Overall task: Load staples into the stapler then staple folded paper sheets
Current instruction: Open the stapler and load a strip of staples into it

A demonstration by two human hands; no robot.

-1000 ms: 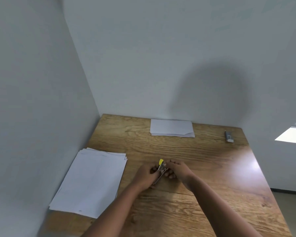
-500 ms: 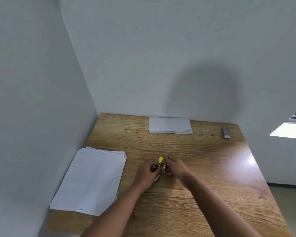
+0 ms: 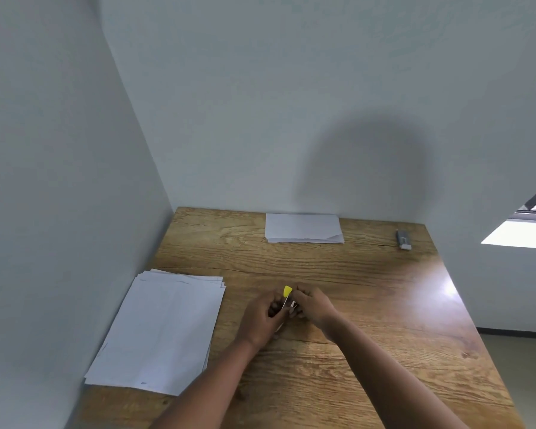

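We find the small metal stapler with a yellow tip (image 3: 287,297) at mid-surface, pinched by fingers of the left hand (image 3: 262,318) and right hand (image 3: 314,306). Loading appears unfinished; the folded white paper sheets (image 3: 304,228) await stapling.

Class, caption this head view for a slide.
Both hands, left and right, work a yellow-tipped stapler over a wooden table.

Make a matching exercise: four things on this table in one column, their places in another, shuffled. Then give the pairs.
Things:
1. stapler
2. paper stack
3. folded sheets
4. small grey object

Places:
A. far right corner of the table
B. far edge, by the back wall
C. between the left hand and right hand
D. left side, by the side wall

Pairs: 1-C, 2-D, 3-B, 4-A
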